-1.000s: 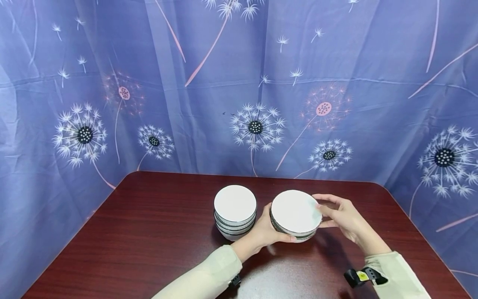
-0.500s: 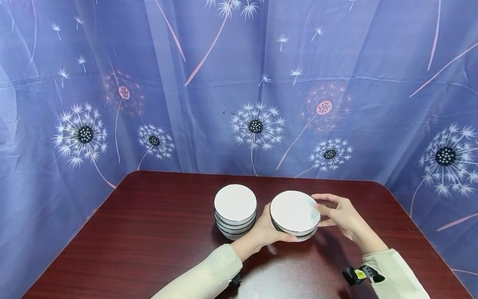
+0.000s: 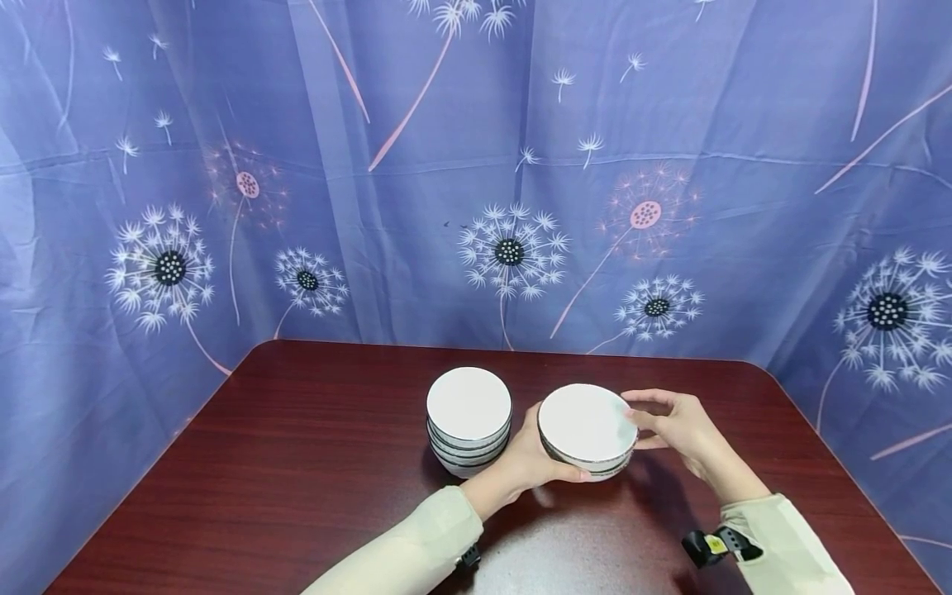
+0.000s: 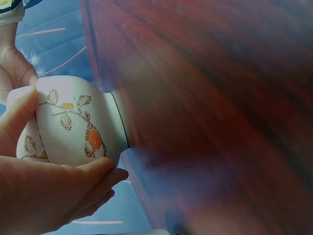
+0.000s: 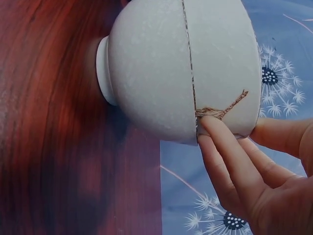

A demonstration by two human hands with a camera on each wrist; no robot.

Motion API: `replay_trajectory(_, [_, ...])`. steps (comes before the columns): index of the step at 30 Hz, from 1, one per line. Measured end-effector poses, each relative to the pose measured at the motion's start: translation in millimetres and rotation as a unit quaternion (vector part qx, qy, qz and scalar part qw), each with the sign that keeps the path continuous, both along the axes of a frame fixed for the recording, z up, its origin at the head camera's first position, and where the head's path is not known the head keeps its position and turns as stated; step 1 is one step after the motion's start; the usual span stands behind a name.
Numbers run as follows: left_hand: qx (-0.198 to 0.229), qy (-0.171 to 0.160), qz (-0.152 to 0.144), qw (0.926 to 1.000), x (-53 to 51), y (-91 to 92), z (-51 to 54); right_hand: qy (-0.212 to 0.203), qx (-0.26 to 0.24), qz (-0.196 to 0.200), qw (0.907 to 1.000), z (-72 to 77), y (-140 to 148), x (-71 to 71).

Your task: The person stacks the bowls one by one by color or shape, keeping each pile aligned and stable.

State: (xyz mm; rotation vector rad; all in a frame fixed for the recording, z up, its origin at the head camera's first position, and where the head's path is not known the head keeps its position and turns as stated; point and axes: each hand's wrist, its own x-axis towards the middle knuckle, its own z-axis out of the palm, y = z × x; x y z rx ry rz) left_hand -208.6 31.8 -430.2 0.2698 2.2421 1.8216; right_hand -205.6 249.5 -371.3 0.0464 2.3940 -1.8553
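Two white bowls are nested on the table, right of centre. In the head view the upper bowl shows its plain inside. The lower bowl has a leaf-and-bird pattern in the left wrist view, and its foot stands on the wood. My left hand grips the lower bowl from the left, thumb in front and fingers behind. From the right, my right hand pinches the upper bowl at its rim, with the fingertips near the seam between the two bowls in the right wrist view.
A stack of several similar bowls stands just left of my left hand. The dark red wooden table has rounded back corners. Behind it hangs a blue curtain with dandelions.
The upper bowl has sunk slightly into the lower one, and the dark gap between their rims has narrowed. My right hand has shifted slightly left; my left hand stays in place.
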Motion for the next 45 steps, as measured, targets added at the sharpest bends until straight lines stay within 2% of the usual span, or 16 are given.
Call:
replay_trajectory(16, [0.000, 0.002, -0.001, 1.0000, 2.5, -1.8, 4.5, 0.013, 0.026, 0.002, 0.9996, -5.6, 5, -0.7])
replay_trajectory(25, [-0.003, -0.018, -0.015, 0.9997, 5.2, -4.4, 8.1, 0.018, 0.028, 0.015, 0.9993, -13.4, 8, 1.1])
replay_trajectory(33, [-0.005, -0.018, -0.001, 0.9998, 5.8, -6.9, 18.2, 0.027, 0.046, 0.012, 0.9985, -14.8, 8, 3.0])
replay_trajectory(39, [-0.022, 0.012, 0.023, 0.9994, 6.2, -7.0, 29.0, 0.061, 0.053, -0.003, 0.9967, -11.6, 10, 3.7])
replay_trajectory(45, [-0.027, 0.027, 0.019, 0.9991, 7.8, -6.6, 40.7, 0.085, 0.050, -0.009, 0.9951, -7.1, 11, 0.4])
